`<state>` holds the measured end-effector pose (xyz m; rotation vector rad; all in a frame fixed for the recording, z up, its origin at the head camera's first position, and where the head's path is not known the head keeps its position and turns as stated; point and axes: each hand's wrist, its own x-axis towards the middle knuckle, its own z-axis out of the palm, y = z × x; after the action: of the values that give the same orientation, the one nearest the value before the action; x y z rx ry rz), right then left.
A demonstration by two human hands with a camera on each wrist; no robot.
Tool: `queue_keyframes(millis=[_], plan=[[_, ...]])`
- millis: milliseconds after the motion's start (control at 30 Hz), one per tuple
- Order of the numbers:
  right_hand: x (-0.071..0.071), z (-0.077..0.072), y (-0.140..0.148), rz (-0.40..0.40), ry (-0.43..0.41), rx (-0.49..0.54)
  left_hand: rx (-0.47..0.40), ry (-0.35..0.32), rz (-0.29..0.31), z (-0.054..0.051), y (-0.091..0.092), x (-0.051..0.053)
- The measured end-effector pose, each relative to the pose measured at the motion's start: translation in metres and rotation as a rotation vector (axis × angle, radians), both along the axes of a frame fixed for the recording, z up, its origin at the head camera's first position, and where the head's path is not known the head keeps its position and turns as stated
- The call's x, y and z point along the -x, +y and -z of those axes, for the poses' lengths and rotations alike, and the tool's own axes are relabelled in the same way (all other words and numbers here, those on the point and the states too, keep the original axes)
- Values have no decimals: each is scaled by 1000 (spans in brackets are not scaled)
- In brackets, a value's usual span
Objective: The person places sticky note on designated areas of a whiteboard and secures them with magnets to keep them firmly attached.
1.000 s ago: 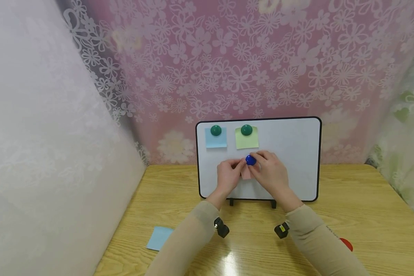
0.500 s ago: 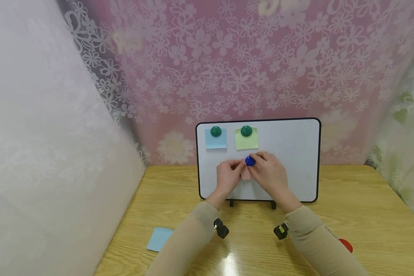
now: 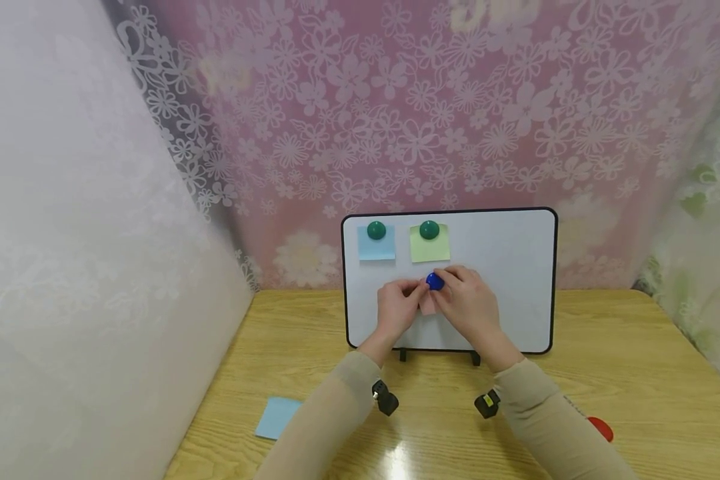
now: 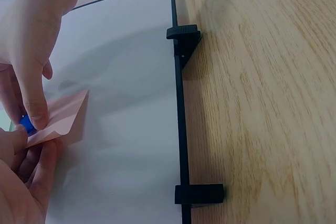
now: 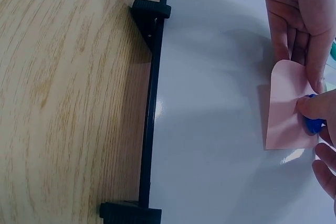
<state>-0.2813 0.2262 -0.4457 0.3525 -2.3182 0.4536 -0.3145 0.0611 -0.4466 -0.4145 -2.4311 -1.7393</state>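
Note:
In front of the upright whiteboard, my right hand pinches a round blue magnet between thumb and fingers. The magnet is at the upper part of a pink sticky note, whose lower edge curls off the board. My left hand pinches the note's left edge, close beside the magnet. Above the hands, one green magnet sits on a blue sticky note, and another green magnet on a yellow-green sticky note.
Black feet hold the board's lower edge on the wooden table. A light blue paper pad lies at the left, partly behind the left sleeve. Something red shows beside the right sleeve. A flowered curtain hangs behind.
Both hands stay at the pink note and the blue magnet with hardly any movement. The whole view has shifted slightly, so the board appears a little lower.

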Motion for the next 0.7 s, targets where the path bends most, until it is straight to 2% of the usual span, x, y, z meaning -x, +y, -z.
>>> queue_keyframes(millis=[400,700], plan=[[-1,-1,-3,-1,13,-11,-12,-14,23,-2,-2,0],[-10,3,-1,-6,29,6,10,44,2,2,-6,-1]])
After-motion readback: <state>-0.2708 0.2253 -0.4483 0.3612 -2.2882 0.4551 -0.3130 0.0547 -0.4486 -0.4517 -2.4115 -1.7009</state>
